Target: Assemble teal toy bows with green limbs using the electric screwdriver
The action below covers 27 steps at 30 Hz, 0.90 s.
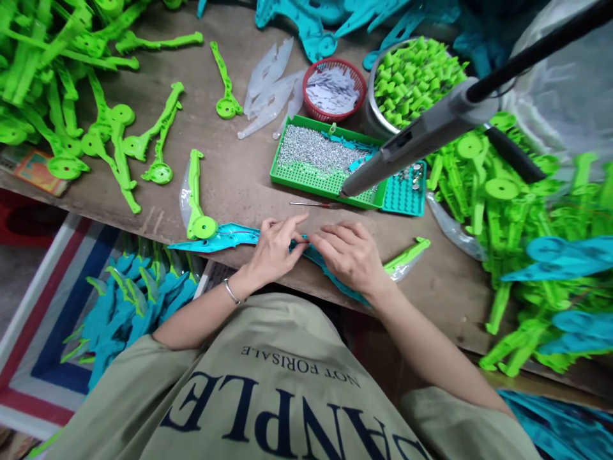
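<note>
A long blue plastic shell (pixel 232 236) lies along the near edge of the table, its middle covered by my hands. My left hand (pixel 275 248) is closed at that middle, thumb and fingertips drawn together on the shell. Against it from the other side my right hand (pixel 349 255) has its fingers curled over the shell, fingertips close to the left thumb. Any small piece between the fingertips is too hidden to make out. A green plastic arm (pixel 194 191) with a clear blade joins the shell's left end. Another green arm (pixel 407 255) sticks out beyond my right hand.
Past my hands stand a green tray (pixel 330 195) of small metal screws, a red basket (pixel 352 70) of flat pieces and a metal bowl (pixel 378 118) of green caps. A grey electric screwdriver (pixel 412 140) hangs over the tray. Green parts (pixel 507 191) pile up on the right.
</note>
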Motion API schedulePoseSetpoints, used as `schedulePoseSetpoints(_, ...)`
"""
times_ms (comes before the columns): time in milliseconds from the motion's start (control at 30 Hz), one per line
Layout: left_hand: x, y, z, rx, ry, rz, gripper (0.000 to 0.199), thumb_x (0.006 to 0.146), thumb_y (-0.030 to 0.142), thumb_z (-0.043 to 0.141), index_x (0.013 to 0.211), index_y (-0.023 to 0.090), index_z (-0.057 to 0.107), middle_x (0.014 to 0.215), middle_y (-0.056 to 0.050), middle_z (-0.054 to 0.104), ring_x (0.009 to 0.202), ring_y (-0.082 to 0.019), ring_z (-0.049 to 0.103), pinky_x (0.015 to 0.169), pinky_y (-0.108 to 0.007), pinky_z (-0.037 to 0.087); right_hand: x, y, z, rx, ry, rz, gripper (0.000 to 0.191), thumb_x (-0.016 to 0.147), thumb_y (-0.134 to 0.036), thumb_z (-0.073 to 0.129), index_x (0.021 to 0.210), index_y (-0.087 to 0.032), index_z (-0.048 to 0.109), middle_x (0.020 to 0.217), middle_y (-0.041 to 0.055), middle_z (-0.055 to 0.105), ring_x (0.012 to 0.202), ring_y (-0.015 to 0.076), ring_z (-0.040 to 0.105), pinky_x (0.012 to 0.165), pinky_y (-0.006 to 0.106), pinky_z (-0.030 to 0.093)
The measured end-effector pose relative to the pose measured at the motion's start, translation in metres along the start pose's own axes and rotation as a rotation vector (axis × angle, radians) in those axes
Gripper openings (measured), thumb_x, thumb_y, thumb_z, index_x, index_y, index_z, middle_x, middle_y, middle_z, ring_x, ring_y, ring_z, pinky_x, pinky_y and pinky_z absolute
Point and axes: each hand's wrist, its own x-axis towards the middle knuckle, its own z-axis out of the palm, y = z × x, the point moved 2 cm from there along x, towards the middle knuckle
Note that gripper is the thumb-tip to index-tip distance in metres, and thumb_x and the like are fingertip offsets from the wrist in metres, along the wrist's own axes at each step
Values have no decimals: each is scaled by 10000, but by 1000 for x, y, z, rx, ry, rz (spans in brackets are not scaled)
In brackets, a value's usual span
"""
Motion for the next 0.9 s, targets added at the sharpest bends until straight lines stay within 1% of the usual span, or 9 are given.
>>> schedulePoseSetpoints(100, -6, 4, 6, 81, 118, 43, 403, 954, 192, 598, 1350, 180, 525, 887, -10, 805, 937, -224, 742, 988, -444, 386, -1, -1, -3, 123, 9, 151, 276, 959, -257, 594, 1201, -164, 690, 1034, 126, 778, 945, 266, 686, 829, 401, 499)
schedulePoseSetpoints(200, -12, 7, 13, 141, 216, 107, 367, 983, 210, 573, 1346, 174, 533, 899, -21, 810, 907, -227, 750, 974, -447, 391, 4, -1, -11, 352, 1, 368, 286, 960, -371, 599, 1104, -167, 740, 999, 107, 796, 869, 244, 720, 798, 358, 536)
schedulePoseSetpoints(300, -14, 9, 17, 172, 267, 123, 346, 994, 194, 554, 1339, 170, 542, 893, -24, 809, 898, -221, 756, 977, -440, 393, 9, 1, -13, 510, -99, 573, 270, 975, -355, 568, 952, -205, 791, 843, 43, 804, 693, 186, 707, 678, 294, 507)
schedulePoseSetpoints(367, -14, 9, 17, 168, 243, 95, 344, 990, 188, 542, 1334, 173, 549, 887, -24, 808, 901, -221, 755, 984, -445, 393, 12, 2, -11, 557, -150, 622, 213, 930, -304, 611, 910, -214, 803, 779, 19, 795, 623, 167, 684, 631, 278, 484)
schedulePoseSetpoints(467, -11, 8, 11, 93, 152, 19, 405, 952, 194, 578, 1353, 172, 527, 909, -28, 805, 966, -234, 742, 999, -452, 394, 11, 3, -7, 549, -118, 546, 169, 880, -195, 624, 884, -208, 793, 834, 25, 802, 705, 174, 714, 698, 288, 516)
schedulePoseSetpoints(600, -2, 5, -4, -91, -58, -86, 429, 918, 151, 569, 1339, 201, 503, 1133, -51, 784, 1236, -230, 655, 1019, -431, 394, 3, 4, -2, 404, -49, 210, 192, 916, -132, 581, 922, -194, 762, 890, 69, 781, 830, 199, 698, 773, 330, 534)
schedulePoseSetpoints(700, 5, 1, -10, -161, -191, -152, 401, 943, 172, 569, 1331, 231, 486, 1108, -23, 788, 1244, -217, 650, 1045, -444, 380, -4, 6, 1, 213, -41, 0, 230, 990, -161, 530, 948, -202, 752, 887, 82, 760, 820, 200, 637, 738, 348, 499)
schedulePoseSetpoints(800, 10, -2, -9, -202, -225, -182, 487, 917, 180, 637, 1360, 240, 444, 947, 37, 798, 1123, -200, 705, 1056, -450, 378, -8, 7, 4, 74, -52, -102, 268, 1029, -183, 488, 987, -206, 751, 919, 79, 759, 800, 189, 605, 700, 351, 461)
schedulePoseSetpoints(900, 10, -2, -5, -166, -152, -174, 417, 887, 159, 652, 1271, 247, 514, 970, 31, 799, 1106, -205, 714, 1040, -442, 394, -10, 5, 4, 74, -62, -105, 275, 1028, -165, 476, 1054, -216, 745, 981, 83, 770, 814, 190, 624, 696, 359, 467)
